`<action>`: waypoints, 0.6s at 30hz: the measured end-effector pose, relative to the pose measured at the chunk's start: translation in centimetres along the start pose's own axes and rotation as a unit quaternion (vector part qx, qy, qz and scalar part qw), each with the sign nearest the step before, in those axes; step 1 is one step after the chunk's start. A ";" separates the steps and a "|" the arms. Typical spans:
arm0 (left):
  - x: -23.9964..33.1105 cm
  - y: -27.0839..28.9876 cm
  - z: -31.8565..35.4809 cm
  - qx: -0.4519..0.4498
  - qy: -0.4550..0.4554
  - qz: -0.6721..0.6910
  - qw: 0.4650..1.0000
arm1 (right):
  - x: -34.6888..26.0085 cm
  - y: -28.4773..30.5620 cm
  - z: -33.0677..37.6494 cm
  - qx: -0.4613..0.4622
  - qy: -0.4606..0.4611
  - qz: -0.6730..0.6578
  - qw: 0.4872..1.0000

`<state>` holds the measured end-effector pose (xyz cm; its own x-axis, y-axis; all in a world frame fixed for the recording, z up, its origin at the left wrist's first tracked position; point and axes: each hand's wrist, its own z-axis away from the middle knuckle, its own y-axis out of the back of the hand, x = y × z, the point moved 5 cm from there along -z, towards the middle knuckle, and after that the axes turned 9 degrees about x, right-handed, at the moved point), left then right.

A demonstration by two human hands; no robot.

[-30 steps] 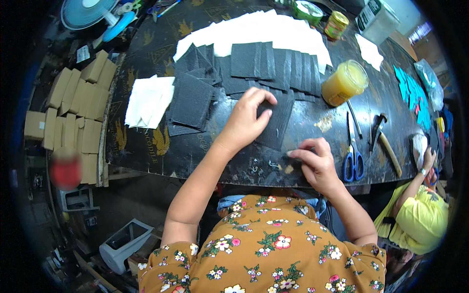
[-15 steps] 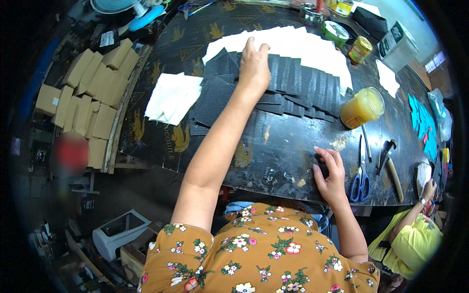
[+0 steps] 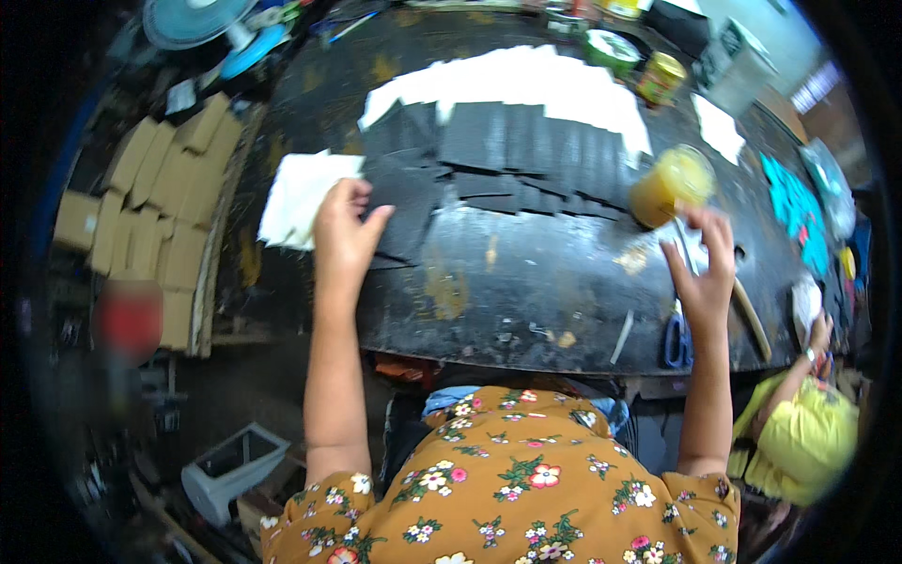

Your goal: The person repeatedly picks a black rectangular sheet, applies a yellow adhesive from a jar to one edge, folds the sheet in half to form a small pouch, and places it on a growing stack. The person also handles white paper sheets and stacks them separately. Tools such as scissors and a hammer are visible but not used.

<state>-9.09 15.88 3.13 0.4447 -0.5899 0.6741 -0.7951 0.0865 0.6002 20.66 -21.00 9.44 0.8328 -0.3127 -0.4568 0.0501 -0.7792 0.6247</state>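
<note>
Yellow glue jar (image 3: 669,184) by right hand (image 3: 700,273); left hand (image 3: 343,235) on black sheets (image 3: 404,202)

Between the left hand (image 3: 343,235) and right hand (image 3: 700,273), bare tabletop (image 3: 526,282) gives open passage. Beyond the left hand, black sheets (image 3: 498,150) overlap in rows; white sheets (image 3: 301,193) lie just left of it. A yellow jar (image 3: 669,183) stands just beyond the right hand; scissors (image 3: 676,334) lie below it.

The left hand (image 3: 343,230) has drawn back from the far row of black squares (image 3: 507,141) to the near-left black sheet (image 3: 404,202). The right hand (image 3: 700,273) has lifted off the table edge (image 3: 526,324) toward the yellow jar (image 3: 669,183), apparently not touching it.
</note>
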 end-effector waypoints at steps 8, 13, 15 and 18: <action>1.2 0.1 -0.2 0.012 0.001 -0.103 0.995 | 2.7 2.4 -7.5 -0.033 0.102 0.272 0.956; 5.4 -1.3 0.1 -0.084 -0.227 -0.152 0.958 | 2.5 0.3 -8.7 -0.088 0.082 0.261 0.958; 5.8 -2.0 -0.1 -0.139 -0.242 -0.157 0.947 | 2.0 1.3 -8.8 -0.022 0.110 0.208 0.972; 5.6 -1.9 -1.0 -0.123 -0.242 -0.182 0.945 | 1.7 4.4 -7.6 0.156 0.120 0.156 0.968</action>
<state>-4.67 13.20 6.15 0.3827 -0.9095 0.1626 -0.4791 -0.0448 0.8766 26.45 -20.88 16.23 0.8863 -0.4536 -0.0935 -0.3624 -0.8050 0.4698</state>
